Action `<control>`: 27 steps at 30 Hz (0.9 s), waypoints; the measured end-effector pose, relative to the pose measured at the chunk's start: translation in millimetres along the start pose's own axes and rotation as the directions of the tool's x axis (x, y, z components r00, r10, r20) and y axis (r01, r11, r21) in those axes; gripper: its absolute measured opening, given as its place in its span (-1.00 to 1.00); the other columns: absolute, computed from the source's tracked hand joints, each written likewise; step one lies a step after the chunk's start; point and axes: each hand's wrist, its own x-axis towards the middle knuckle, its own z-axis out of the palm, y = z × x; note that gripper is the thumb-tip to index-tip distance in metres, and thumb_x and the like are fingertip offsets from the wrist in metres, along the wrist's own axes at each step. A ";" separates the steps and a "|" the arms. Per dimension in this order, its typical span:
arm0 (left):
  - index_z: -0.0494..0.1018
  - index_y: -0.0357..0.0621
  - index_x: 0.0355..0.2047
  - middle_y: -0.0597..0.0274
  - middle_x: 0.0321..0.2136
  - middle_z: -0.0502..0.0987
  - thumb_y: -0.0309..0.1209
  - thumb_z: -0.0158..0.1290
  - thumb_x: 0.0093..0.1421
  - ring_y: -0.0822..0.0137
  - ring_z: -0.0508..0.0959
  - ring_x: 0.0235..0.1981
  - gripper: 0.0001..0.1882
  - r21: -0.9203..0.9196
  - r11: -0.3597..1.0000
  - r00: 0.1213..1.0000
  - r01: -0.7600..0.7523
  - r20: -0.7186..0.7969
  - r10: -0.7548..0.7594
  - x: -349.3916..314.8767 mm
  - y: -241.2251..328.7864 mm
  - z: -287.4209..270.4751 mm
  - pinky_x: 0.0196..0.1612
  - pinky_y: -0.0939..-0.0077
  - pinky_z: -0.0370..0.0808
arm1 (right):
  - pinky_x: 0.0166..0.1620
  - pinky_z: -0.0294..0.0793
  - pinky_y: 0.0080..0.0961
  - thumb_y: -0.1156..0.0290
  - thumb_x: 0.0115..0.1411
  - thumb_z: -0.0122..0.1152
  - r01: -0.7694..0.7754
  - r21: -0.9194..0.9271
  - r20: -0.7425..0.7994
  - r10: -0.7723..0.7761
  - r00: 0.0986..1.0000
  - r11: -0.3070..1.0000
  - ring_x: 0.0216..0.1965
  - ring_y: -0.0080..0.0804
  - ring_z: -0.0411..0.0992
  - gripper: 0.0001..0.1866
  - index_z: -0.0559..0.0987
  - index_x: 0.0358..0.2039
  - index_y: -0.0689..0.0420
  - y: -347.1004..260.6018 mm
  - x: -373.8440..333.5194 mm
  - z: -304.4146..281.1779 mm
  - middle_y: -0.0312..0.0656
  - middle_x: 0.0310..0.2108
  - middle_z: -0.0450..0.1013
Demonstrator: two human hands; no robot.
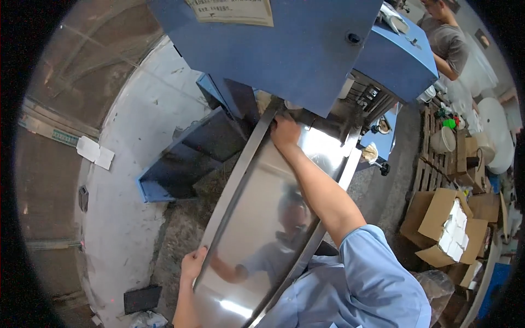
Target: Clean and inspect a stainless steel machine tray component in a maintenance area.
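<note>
A long, shiny steel tray (pixel 249 202) with raised side rims slopes from beneath a blue machine (pixel 268 60) down toward my body. My left hand (pixel 192 266) is closed on the tray's left rim near its lower end, with the thumb on top. Stretched across the tray, my right arm reaches the upper end. There my right hand (pixel 286 134) is closed beside the left rim, just below the machine housing; its fingertips, and anything in them, are hidden. The steel mirrors my arm and shirt.
An opened blue door panel (pixel 180 158) juts out left of the tray. Farther left stands a whitish low wall (pixel 123 164). On the right are an open carton of white pieces (pixel 454 229), wooden pallets (pixel 429 142) and a white bucket (pixel 443 140). Another person (pixel 445 38) stands at the far right.
</note>
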 end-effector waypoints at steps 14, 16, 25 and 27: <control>0.59 -0.35 -0.12 -0.18 -0.24 0.65 0.23 0.10 0.14 0.03 0.64 -0.09 -0.24 0.006 1.000 1.000 -0.003 -0.014 0.003 10.1 -17.9 4.3 -0.04 0.29 0.50 | -0.01 0.56 -0.16 0.30 0.13 0.19 -0.009 0.049 0.066 0.006 0.998 0.999 0.01 -0.12 0.50 -0.71 0.62 -0.12 0.03 -4.4 0.0 -14.5 -0.09 -0.02 0.51; 0.58 -0.37 -0.14 -0.18 -0.28 0.65 0.23 0.09 0.15 0.01 0.65 -0.12 -0.24 -0.037 0.999 1.000 -0.009 -0.028 0.008 10.7 -24.3 5.5 -0.05 0.27 0.50 | 0.00 0.56 -0.17 0.31 0.14 0.18 0.021 0.036 0.085 -0.024 0.996 0.999 0.01 -0.13 0.50 -0.70 0.60 -0.09 0.03 -5.1 0.3 -14.9 -0.09 0.01 0.49; 0.58 -0.41 -0.21 -0.14 -0.34 0.64 0.24 0.09 0.14 0.10 0.66 -0.19 -0.23 -0.062 0.996 0.998 -0.065 -0.010 0.064 12.9 -35.8 6.1 -0.11 0.29 0.50 | -0.01 0.58 -0.17 0.36 0.17 0.12 0.096 -0.003 0.105 -0.095 0.990 0.995 0.05 -0.08 0.48 -0.66 0.56 -0.02 0.04 -4.8 -0.1 -6.9 -0.06 0.08 0.42; 0.59 -0.40 -0.22 -0.13 -0.35 0.64 0.24 0.10 0.14 0.12 0.66 -0.21 -0.24 -0.056 0.996 0.997 -0.074 -0.020 0.073 12.8 -31.4 9.5 -0.12 0.30 0.50 | 0.00 0.57 -0.16 0.36 0.15 0.13 0.053 0.007 0.053 -0.054 0.997 0.999 0.04 -0.05 0.48 -0.64 0.55 -0.02 0.06 -4.5 -4.8 -7.9 -0.04 0.09 0.41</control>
